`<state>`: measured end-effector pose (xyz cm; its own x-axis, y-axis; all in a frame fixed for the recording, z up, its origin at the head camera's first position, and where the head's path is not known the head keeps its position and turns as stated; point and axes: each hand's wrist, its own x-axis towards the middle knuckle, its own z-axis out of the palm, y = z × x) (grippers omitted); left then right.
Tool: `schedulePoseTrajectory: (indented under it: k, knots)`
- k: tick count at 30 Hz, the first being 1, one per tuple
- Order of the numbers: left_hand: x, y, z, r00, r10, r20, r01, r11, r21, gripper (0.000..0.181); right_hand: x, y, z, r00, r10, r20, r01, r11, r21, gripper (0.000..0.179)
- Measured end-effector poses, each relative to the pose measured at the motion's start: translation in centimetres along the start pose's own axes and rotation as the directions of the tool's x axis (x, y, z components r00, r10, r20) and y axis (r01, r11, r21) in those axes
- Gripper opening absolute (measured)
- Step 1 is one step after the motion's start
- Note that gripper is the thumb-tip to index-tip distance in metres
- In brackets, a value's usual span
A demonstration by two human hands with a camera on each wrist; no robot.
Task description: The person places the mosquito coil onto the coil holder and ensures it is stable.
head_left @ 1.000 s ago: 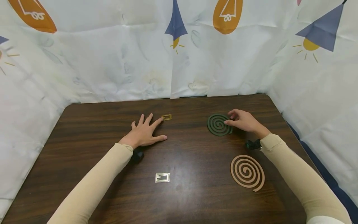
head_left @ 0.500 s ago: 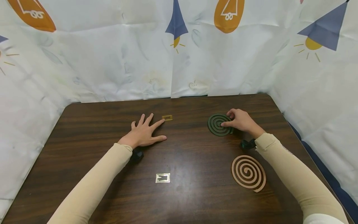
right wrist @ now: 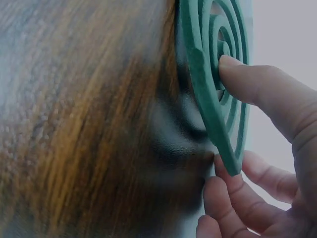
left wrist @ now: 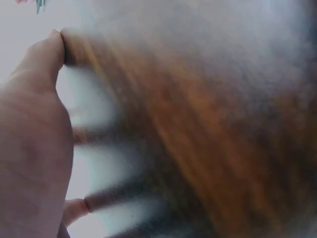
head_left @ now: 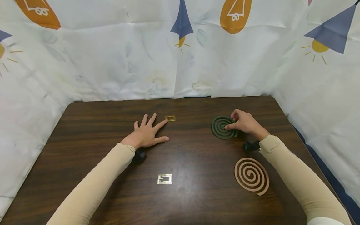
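My right hand (head_left: 245,123) is at a green mosquito coil (head_left: 217,128) on the right of the table. In the right wrist view its thumb (right wrist: 247,82) presses near the middle of the spiral, and curled fingers meet the coil's outer end from below. The coil's edge stands slightly off the tabletop there. My left hand (head_left: 144,133) lies spread, palm down, with its index fingertip right at a small gold metal coil stand (head_left: 170,118). Toward the front is a silver metal coil stand (head_left: 164,179) with a cut-out. A tan mosquito coil (head_left: 244,184) lies flat near my right forearm.
The dark wood-grain table (head_left: 112,109) ends at a white printed curtain (head_left: 118,62) at the back and on both sides. A small dark device (head_left: 251,146) is strapped at my right wrist, another dark device (head_left: 139,157) at the left.
My right thumb has moved inward over the green coil, toward its centre, and now grips it with the fingers. The left hand stays by the gold stand. The head view has shifted slightly.
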<state>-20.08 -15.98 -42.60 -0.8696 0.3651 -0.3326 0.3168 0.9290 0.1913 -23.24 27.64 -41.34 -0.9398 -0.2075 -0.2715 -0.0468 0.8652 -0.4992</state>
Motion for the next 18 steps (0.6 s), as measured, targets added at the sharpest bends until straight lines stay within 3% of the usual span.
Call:
schedulePoseTrajectory:
  k: [11, 18]
  knots:
    - [0.17, 0.14, -0.16, 1.000, 0.005, 0.021, -0.004, 1.000, -0.018, 0.087, -0.25, 0.09, 0.23, 0.998, 0.049, 0.045, -0.050, 0.998, 0.038, 0.074]
    - [-0.03, 0.36, -0.22, 0.999, -0.013, 0.038, 0.015, 0.999, -0.047, 0.088, -0.46, 0.08, 0.10, 0.999, 0.032, 0.031, -0.034, 0.998, 0.045, 0.074]
